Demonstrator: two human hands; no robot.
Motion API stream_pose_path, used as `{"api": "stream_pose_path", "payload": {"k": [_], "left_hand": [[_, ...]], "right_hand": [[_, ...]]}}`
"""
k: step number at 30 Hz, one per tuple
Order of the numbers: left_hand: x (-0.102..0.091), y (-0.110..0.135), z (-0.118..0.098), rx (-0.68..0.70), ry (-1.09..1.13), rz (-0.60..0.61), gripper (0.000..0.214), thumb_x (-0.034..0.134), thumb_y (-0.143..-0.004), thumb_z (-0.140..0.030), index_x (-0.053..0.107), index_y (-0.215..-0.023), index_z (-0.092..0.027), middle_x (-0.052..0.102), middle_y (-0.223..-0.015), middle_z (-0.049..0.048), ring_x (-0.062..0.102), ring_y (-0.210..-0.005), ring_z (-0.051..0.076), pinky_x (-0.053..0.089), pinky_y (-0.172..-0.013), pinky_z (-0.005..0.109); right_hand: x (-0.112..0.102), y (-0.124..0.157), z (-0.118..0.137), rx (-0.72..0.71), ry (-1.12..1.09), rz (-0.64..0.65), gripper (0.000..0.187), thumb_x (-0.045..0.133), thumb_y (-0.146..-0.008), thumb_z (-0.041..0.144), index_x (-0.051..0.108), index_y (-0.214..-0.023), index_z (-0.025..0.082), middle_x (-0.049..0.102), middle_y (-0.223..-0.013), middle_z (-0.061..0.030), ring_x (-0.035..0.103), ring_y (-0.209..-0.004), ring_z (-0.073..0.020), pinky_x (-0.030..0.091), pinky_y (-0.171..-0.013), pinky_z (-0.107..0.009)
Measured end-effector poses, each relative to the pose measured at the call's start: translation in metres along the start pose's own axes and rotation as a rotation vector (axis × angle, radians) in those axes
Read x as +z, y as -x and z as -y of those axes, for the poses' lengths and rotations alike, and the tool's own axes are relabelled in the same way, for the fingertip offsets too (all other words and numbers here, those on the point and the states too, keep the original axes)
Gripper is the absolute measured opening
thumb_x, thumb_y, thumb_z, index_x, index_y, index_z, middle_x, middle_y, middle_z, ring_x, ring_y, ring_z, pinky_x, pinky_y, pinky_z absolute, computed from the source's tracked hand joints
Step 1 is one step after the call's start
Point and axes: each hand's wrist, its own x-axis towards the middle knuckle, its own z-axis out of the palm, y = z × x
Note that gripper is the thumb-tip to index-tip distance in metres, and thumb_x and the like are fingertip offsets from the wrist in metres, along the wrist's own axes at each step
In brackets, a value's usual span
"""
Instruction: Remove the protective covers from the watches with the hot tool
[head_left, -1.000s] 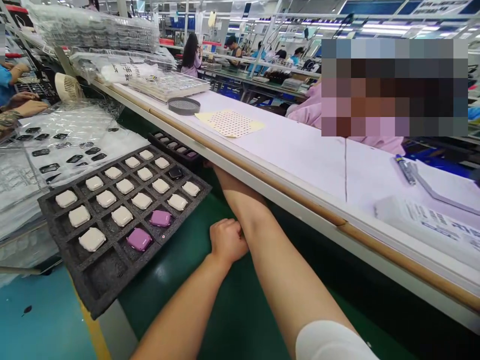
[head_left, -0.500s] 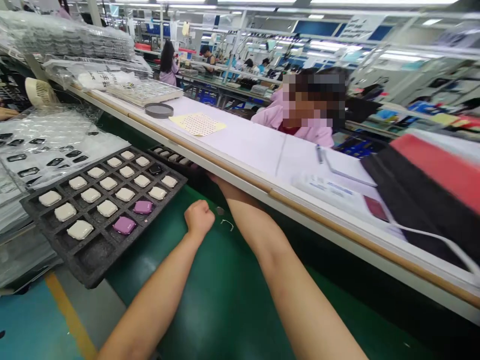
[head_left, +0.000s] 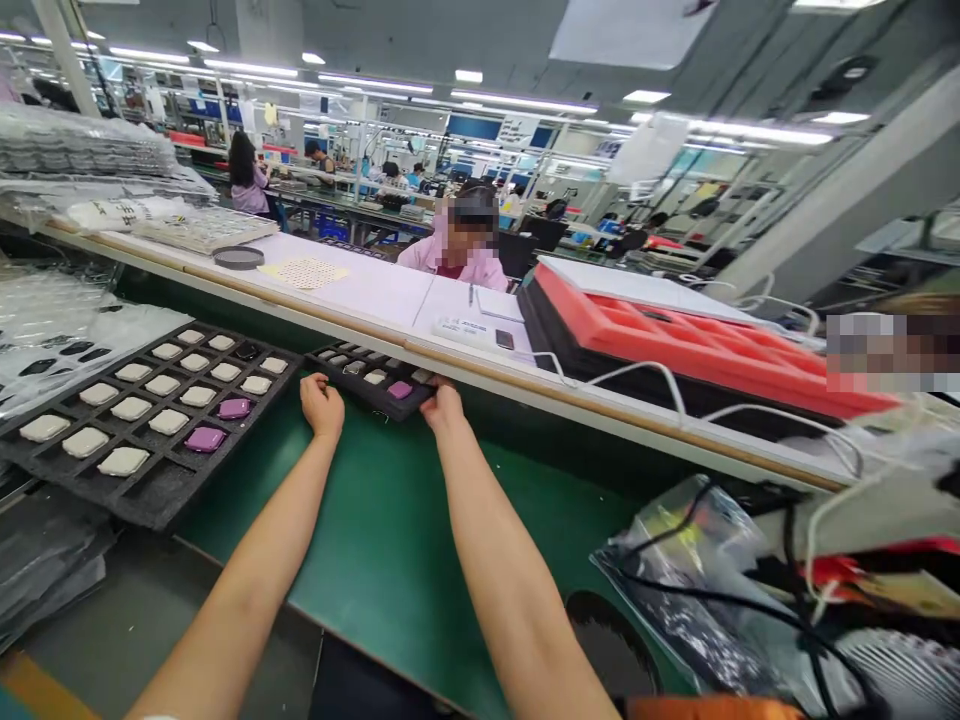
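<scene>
Under the raised shelf, a black foam tray [head_left: 360, 388] holds pale squarish watch-like pieces and a purple piece [head_left: 400, 390]. My right hand [head_left: 444, 404] grips its right end, with the fingertips partly hidden. Close to the tray's left end is my left hand [head_left: 322, 405], its fingers curled; what they hold, if anything, is hidden. Left of that hand lies a larger black foam tray [head_left: 161, 480], with cream watch-like pieces [head_left: 169, 420] in most pockets, two purple ones [head_left: 205, 439] and a black one [head_left: 246, 350]. One of its front pockets is empty.
A white shelf [head_left: 382, 305] with a wooden edge runs above the green table [head_left: 375, 500]. Red foam [head_left: 645, 340] sits on it at right. A plastic bag [head_left: 690, 570] and black cables lie at lower right. A person in pink [head_left: 457, 255] sits beyond the shelf.
The view has swung right. My right hand, hidden under the shelf before, now shows at the smaller tray's right end, and more of that tray is out. My left hand is now nearer that tray.
</scene>
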Motion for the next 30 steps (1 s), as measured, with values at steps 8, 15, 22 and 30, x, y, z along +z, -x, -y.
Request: {"api": "stream_pose_path", "payload": {"k": [8, 15, 22, 30], "left_hand": [[-0.041, 0.005, -0.045, 0.187, -0.038, 0.374, 0.038, 0.065, -0.102, -0.043, 0.064, -0.131, -0.019, 0.065, -0.134, 0.0104, 0.067, -0.115, 0.023, 0.060, -0.099, 0.046], [-0.103, 0.074, -0.025, 0.222, -0.167, 0.639, 0.039, 0.067, -0.101, -0.043, 0.063, -0.130, -0.017, 0.066, -0.130, 0.0102, 0.067, -0.112, 0.023, 0.061, -0.096, 0.045], [-0.148, 0.132, -0.003, 0.167, -0.250, 0.734, 0.037, 0.066, -0.102, -0.043, 0.065, -0.128, -0.017, 0.067, -0.127, 0.0095, 0.068, -0.110, 0.022, 0.061, -0.095, 0.044], [-0.176, 0.160, 0.001, -0.017, -0.269, 0.714, 0.036, 0.067, -0.101, -0.043, 0.064, -0.127, -0.017, 0.067, -0.125, 0.0091, 0.068, -0.107, 0.021, 0.062, -0.092, 0.042]], "right_hand": [[-0.071, 0.099, 0.039, 0.068, -0.071, -0.053, 0.043, 0.067, -0.097, 0.045, 0.062, -0.131, 0.019, 0.067, -0.131, -0.0093, 0.069, -0.112, -0.0219, 0.062, -0.095, -0.045], [-0.140, 0.194, 0.035, 0.078, -0.084, -0.041, 0.040, 0.067, -0.097, 0.044, 0.063, -0.128, 0.019, 0.069, -0.124, -0.0078, 0.070, -0.104, -0.0190, 0.063, -0.087, -0.040], [-0.184, 0.247, 0.020, 0.166, -0.042, -0.022, 0.042, 0.067, -0.097, 0.045, 0.063, -0.130, 0.019, 0.068, -0.129, -0.0089, 0.069, -0.110, -0.0210, 0.063, -0.092, -0.043], [-0.197, 0.274, 0.021, 0.285, -0.013, 0.048, 0.040, 0.067, -0.097, 0.044, 0.063, -0.127, 0.019, 0.069, -0.121, -0.0071, 0.069, -0.100, -0.0178, 0.063, -0.085, -0.038]]}}
